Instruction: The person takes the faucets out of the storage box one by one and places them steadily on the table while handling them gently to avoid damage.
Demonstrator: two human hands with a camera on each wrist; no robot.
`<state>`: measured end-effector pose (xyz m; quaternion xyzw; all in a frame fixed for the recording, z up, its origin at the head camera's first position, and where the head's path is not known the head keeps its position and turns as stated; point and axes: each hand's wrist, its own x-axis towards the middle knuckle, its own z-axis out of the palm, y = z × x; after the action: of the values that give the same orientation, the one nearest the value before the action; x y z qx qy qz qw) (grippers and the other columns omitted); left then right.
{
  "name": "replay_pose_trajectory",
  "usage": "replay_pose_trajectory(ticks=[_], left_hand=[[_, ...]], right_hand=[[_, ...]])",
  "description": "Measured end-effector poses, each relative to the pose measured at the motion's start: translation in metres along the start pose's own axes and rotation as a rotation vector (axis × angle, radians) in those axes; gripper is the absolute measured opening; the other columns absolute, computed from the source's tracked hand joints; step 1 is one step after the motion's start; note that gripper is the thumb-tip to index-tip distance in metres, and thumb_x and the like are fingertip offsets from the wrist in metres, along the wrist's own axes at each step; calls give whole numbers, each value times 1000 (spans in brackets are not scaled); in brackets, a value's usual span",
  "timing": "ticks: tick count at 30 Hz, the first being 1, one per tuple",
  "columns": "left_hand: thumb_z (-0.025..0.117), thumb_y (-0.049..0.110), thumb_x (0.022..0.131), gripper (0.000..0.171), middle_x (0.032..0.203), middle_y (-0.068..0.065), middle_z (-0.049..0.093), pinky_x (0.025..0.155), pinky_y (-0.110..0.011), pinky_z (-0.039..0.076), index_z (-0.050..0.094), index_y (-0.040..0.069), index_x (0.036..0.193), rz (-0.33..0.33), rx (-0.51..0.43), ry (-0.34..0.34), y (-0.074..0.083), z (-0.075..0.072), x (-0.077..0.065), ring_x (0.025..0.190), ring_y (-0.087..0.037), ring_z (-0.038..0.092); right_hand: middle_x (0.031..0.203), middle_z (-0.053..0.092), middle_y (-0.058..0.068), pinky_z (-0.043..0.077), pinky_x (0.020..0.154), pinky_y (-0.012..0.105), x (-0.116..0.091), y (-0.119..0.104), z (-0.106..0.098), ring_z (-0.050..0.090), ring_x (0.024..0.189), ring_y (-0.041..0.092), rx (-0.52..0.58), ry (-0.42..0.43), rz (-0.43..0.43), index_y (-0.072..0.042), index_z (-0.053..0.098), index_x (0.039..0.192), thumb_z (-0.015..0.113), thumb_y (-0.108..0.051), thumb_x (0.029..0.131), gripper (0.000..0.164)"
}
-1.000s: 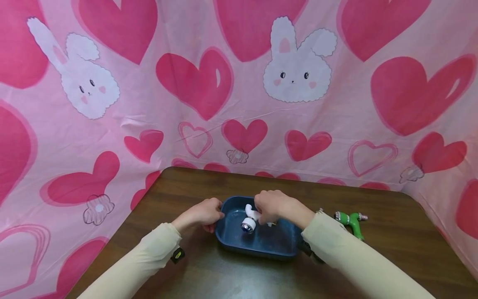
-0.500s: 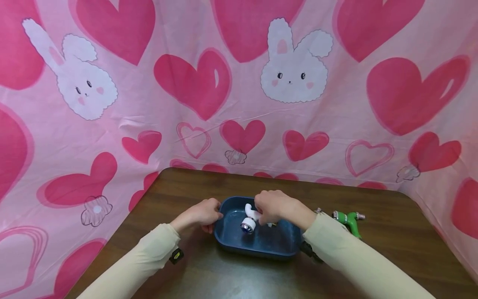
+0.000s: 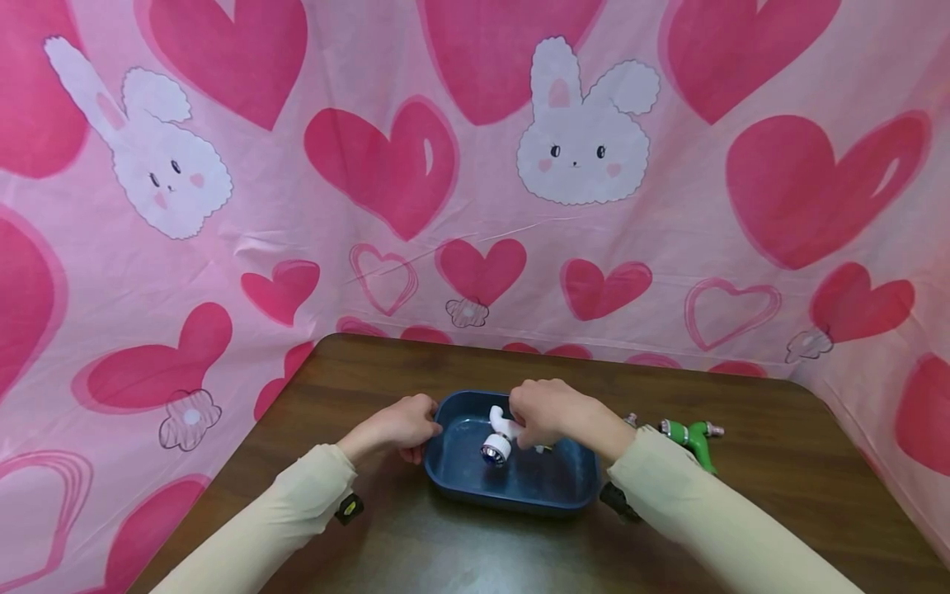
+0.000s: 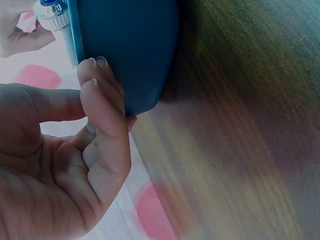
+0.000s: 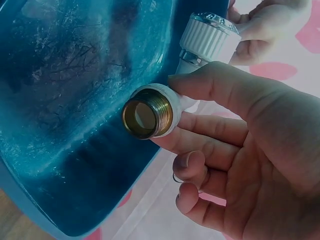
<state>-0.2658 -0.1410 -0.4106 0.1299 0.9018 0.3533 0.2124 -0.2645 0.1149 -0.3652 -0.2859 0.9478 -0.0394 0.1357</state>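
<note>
My left hand point(image 3: 401, 422) grips the left end of a dark blue rectangular basin point(image 3: 512, 500), its fingers against the outer wall in the left wrist view. My right hand point(image 3: 551, 411) holds a white tap point(image 3: 496, 441) over the inside of the basin. In the right wrist view, the thumb and fingers pinch the tap near its threaded brass end point(image 5: 150, 115). The tap's ribbed white knob has a chrome cap and points toward the front left. Part of the tap's body is hidden behind the right hand.
A green tap point(image 3: 693, 437) lies on the brown wooden table point(image 3: 401, 536) to the right of the basin, partly behind the right sleeve. A small metal end point(image 3: 631, 419) shows beside that sleeve. Pink cloth point(image 3: 475, 206) with hearts and rabbits hangs behind the table.
Almost nothing differs: the right hand and the white tap have shifted very slightly to the right. The left hand stays on the basin's end.
</note>
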Motion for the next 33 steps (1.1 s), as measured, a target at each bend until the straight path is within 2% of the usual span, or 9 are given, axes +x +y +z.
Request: replay_pose_trajectory(ticks=[13, 17, 24, 33], left_hand=[[62, 5, 105, 15, 63, -11, 64, 48, -32, 59, 67, -3, 116, 8, 27, -10, 1, -3, 0, 48, -17, 63], [62, 5, 105, 15, 63, -11, 65, 49, -32, 59, 67, -4, 117, 9, 27, -10, 1, -2, 0, 47, -17, 63], [63, 6, 105, 8, 63, -11, 65, 48, -31, 59, 68, 0, 107, 6, 30, -3, 1, -2, 2, 48, -18, 64], [64, 6, 104, 10, 64, -12, 65, 49, -31, 59, 68, -2, 110, -12, 38, 0, 2, -1, 0, 48, -18, 65]], right_hand=[[67, 58, -5, 49, 57, 29, -3, 4, 1, 57, 63, 14, -13, 5, 1, -21, 67, 74, 90, -26, 84, 26], [67, 58, -5, 51, 58, 29, -6, 5, -1, 57, 63, 14, -4, 11, -1, -20, 67, 74, 91, -26, 83, 26], [70, 58, -6, 54, 59, 29, -10, 5, -1, 57, 65, 13, 10, 12, 8, -20, 68, 76, 92, -26, 82, 25], [68, 58, -6, 54, 59, 28, -15, 5, 1, 57, 63, 14, 26, 21, 27, -20, 68, 75, 91, -24, 81, 25]])
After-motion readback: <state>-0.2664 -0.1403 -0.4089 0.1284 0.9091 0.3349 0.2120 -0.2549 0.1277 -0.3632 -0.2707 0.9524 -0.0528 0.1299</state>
